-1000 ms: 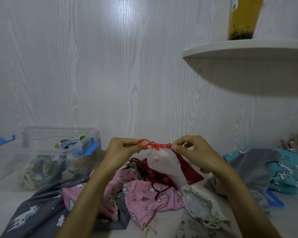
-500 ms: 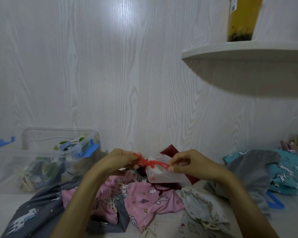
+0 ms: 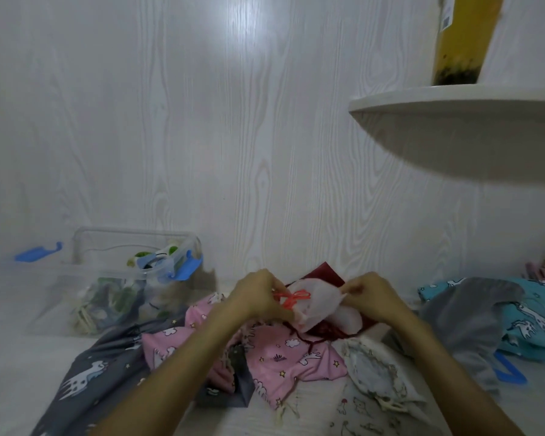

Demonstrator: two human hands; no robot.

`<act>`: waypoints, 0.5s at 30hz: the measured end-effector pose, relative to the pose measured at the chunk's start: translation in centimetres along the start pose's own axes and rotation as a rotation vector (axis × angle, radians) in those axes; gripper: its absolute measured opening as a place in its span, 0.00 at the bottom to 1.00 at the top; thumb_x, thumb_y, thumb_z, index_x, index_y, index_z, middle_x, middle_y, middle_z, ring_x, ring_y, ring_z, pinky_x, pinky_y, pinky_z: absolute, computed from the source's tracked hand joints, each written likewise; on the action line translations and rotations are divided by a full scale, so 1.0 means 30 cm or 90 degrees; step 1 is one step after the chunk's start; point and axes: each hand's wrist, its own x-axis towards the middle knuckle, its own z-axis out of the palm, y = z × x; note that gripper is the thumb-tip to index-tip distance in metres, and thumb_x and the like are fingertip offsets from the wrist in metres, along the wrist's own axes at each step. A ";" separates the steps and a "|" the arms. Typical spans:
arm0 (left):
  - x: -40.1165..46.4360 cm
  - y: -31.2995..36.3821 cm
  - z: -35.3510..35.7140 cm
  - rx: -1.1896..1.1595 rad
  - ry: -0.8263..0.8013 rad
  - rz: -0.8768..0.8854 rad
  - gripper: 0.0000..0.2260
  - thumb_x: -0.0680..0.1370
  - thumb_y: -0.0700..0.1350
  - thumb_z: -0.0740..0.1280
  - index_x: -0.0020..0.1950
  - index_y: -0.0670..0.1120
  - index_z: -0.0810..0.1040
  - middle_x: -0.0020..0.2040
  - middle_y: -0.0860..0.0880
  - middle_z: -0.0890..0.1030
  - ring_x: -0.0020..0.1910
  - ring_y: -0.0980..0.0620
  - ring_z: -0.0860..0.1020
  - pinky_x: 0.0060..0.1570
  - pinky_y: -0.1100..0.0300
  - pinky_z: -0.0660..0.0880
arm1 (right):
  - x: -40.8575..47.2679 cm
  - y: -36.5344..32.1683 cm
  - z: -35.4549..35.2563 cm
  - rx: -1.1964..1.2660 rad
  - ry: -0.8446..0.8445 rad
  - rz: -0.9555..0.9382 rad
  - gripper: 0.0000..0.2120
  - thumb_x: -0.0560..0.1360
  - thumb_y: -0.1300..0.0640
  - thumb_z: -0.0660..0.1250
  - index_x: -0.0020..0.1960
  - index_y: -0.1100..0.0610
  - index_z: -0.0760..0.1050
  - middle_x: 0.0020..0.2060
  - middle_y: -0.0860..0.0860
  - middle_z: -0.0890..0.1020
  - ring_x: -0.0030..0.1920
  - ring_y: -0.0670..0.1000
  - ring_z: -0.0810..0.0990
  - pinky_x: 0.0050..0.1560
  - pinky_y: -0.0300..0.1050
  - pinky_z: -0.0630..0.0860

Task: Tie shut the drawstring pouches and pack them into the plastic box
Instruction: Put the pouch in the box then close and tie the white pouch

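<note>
a white pouch (image 3: 315,305) with a red string (image 3: 291,298) is pinched by the left hand (image 3: 258,298) and right hand (image 3: 370,297), lowered since earlier onto the pile of pouches (image 3: 277,354). packed pouches are held in the clear plastic box (image 3: 117,278) at left.

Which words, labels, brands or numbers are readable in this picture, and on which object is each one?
No text can be read.
White label on the yellow bottle on the shelf: has dark print, too small and blurred to read.
Small dark mark on the pink pouch: too blurred to read.
</note>
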 end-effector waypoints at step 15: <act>-0.254 -0.074 -0.634 -0.242 0.206 -0.125 0.09 0.69 0.46 0.76 0.48 0.49 0.83 0.42 0.51 0.84 0.40 0.59 0.80 0.39 0.65 0.75 | 0.045 -0.622 -0.122 0.513 -0.167 -0.060 0.09 0.77 0.69 0.61 0.52 0.62 0.79 0.44 0.54 0.82 0.41 0.48 0.81 0.41 0.36 0.81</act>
